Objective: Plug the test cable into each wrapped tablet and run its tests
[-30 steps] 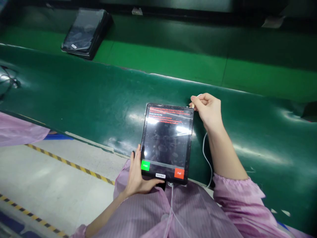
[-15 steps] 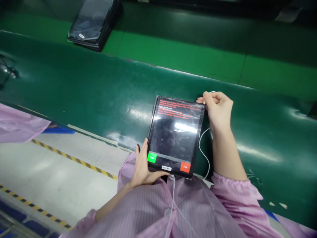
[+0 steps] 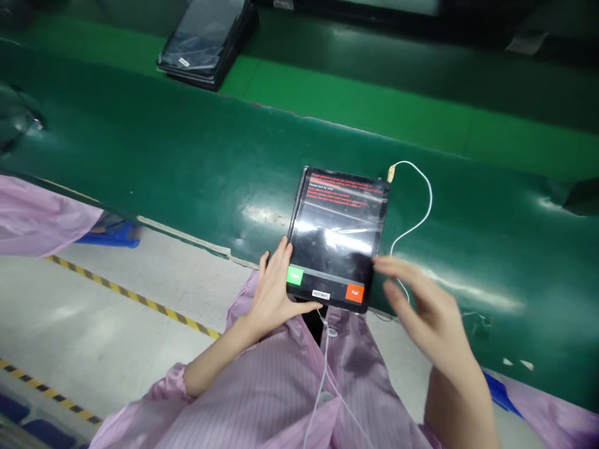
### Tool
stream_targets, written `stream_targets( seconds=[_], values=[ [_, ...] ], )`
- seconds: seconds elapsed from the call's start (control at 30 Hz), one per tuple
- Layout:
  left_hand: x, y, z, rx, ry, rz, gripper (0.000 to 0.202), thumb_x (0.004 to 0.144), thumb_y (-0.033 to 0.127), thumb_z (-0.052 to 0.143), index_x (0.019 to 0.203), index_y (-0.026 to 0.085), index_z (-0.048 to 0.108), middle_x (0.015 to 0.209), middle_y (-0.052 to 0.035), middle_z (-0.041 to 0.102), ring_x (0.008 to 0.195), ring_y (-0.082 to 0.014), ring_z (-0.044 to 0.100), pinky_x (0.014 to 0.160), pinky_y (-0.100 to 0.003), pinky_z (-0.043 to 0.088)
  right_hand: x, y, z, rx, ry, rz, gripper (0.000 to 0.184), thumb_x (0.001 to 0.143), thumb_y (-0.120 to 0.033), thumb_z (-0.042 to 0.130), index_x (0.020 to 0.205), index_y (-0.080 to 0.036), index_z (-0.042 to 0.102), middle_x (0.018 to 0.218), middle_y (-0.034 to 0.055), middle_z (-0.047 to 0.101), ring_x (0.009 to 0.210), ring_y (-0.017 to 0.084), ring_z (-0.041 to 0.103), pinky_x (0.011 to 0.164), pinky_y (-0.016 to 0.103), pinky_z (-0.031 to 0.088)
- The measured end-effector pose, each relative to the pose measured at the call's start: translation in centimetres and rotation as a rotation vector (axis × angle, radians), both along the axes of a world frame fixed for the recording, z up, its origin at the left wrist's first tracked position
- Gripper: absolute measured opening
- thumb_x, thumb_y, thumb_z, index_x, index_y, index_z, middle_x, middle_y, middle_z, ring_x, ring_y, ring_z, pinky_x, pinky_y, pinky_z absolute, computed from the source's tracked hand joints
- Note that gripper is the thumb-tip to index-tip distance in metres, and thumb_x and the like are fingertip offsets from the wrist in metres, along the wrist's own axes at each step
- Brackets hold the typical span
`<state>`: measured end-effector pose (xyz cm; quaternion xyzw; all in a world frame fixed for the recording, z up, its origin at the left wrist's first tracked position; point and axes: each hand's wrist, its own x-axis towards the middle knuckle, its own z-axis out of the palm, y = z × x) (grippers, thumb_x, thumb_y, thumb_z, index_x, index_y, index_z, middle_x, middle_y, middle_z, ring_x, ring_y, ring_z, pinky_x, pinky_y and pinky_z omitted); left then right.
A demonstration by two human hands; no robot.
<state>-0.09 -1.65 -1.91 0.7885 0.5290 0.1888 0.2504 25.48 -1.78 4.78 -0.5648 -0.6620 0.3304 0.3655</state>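
Observation:
A black tablet (image 3: 334, 240) lies at the bench's near edge, its screen lit with red text, a green button at lower left and a red "Fail" button at lower right. My left hand (image 3: 276, 290) grips its lower left corner, thumb along the bottom edge and fingers along the left side. A yellowish plug (image 3: 391, 173) sits at the tablet's top right corner, with a white cable (image 3: 428, 199) looping from it down the right side. Beside the right edge is my right hand (image 3: 430, 315), holding nothing, thumb and fingers apart; its fingertips reach that edge, but contact is unclear.
A stack of tablets (image 3: 206, 40) stands on the bright green surface (image 3: 299, 93) beyond the dark green bench (image 3: 187, 143). Dark cables (image 3: 21, 118) lie at the far left. Pink garments (image 3: 44, 215) show at both sides, with blue stools partly visible below the bench.
My right hand has left the tablet's top right corner and come down beside its right edge, opening. The plug and cable loop now show there. My left hand keeps its hold.

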Motion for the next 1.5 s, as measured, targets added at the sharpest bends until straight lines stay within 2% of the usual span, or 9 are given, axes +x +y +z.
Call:
stream_targets(
  seconds=[0.13,0.23,0.37,0.5,0.6,1.03,1.27,1.4,1.5],
  values=[
    [0.1,0.2,-0.1,0.003,0.015,0.002,0.131,0.074,0.067,0.077,0.159,0.021,-0.012,0.160,-0.0292,0.029,0.147,-0.0412,0.036,0.115,-0.062,0.030,-0.8,-1.6,1.4,-0.054,0.032,0.277,0.032,0.093,-0.017,0.056,0.115,-0.034,0.071,0.108,0.0006,0.076,0.094,0.019,0.074,0.078,0.029,0.062],
    [0.1,0.2,-0.1,0.032,0.003,0.002,0.133,0.072,0.067,0.079,0.159,0.021,-0.010,0.160,-0.0294,0.031,0.147,-0.0409,0.037,0.114,-0.063,0.031,0.2,1.5,0.1,-0.075,-0.045,-0.011,0.015,0.092,-0.028,0.062,0.099,-0.030,0.075,0.096,0.0002,0.077,0.083,0.018,0.073,0.070,0.027,0.059],
    [0.6,0.3,0.2,0.032,0.005,0.037,0.134,0.068,0.067,0.081,0.160,0.020,-0.005,0.160,-0.0283,0.031,0.148,-0.0415,0.035,0.116,-0.063,0.029,2.8,10.5,-2.9,-0.022,-0.057,-0.450,0.016,0.086,-0.038,0.068,0.082,-0.024,0.075,0.074,0.0013,0.073,0.060,0.017,0.065,0.063,0.030,0.054],
    [1.3,0.1,0.4,0.008,0.017,0.081,0.134,0.066,0.071,0.080,0.160,0.022,-0.003,0.162,-0.0272,0.028,0.149,-0.0420,0.032,0.117,-0.064,0.027,4.1,18.0,-4.4,-0.183,-0.008,-0.467,0.034,0.074,-0.043,0.084,0.056,-0.020,0.066,0.045,-0.0026,0.054,0.041,0.011,0.047,0.051,0.027,0.046],
    [1.4,-0.1,0.2,0.024,0.013,0.084,0.134,0.067,0.072,0.078,0.159,0.022,-0.006,0.161,-0.0281,0.029,0.148,-0.0416,0.035,0.117,-0.064,0.027,4.2,19.8,-4.6,-0.305,0.154,-0.391,0.040,0.064,-0.040,0.092,0.050,-0.017,0.062,0.045,-0.0013,0.053,0.038,0.008,0.041,0.041,0.023,0.040],
    [0.8,-0.7,-0.1,0.065,-0.023,0.120,0.147,0.053,0.071,0.087,0.161,0.022,0.000,0.150,-0.0255,0.050,0.134,-0.0440,0.053,0.114,-0.064,0.036,4.2,18.4,-4.3,-0.441,0.494,-0.340,0.034,0.068,-0.028,0.091,0.054,-0.015,0.062,0.051,-0.0019,0.054,0.041,0.004,0.040,0.038,0.017,0.036],
    [0.9,-0.5,-0.1,0.089,-0.019,0.098,0.141,0.057,0.075,0.082,0.159,0.020,0.003,0.151,-0.0291,0.046,0.137,-0.0431,0.050,0.115,-0.066,0.032,3.5,17.8,-3.4,-0.498,0.400,-0.438,0.020,0.085,-0.009,0.072,0.066,-0.014,0.067,0.055,-0.0011,0.055,0.045,0.005,0.043,0.047,0.020,0.037],
    [0.9,-0.3,0.2,0.059,-0.029,0.078,0.137,0.063,0.075,0.079,0.160,0.021,-0.001,0.156,-0.0282,0.039,0.142,-0.0421,0.044,0.117,-0.065,0.028,2.9,11.7,-0.2,-0.183,-0.030,-0.407,0.021,0.086,-0.013,0.072,0.106,-0.017,0.070,0.092,0.0034,0.070,0.059,0.005,0.056,0.057,0.019,0.048],
    [0.8,-0.2,0.7,0.012,-0.051,0.065,0.130,0.069,0.074,0.075,0.160,0.022,-0.002,0.159,-0.0259,0.036,0.145,-0.0414,0.040,0.118,-0.064,0.026,1.0,4.1,2.2,-0.099,-0.016,0.129,0.020,0.097,-0.020,0.058,0.113,-0.026,0.068,0.103,0.0008,0.072,0.076,0.009,0.067,0.063,0.018,0.054]
  ],
)
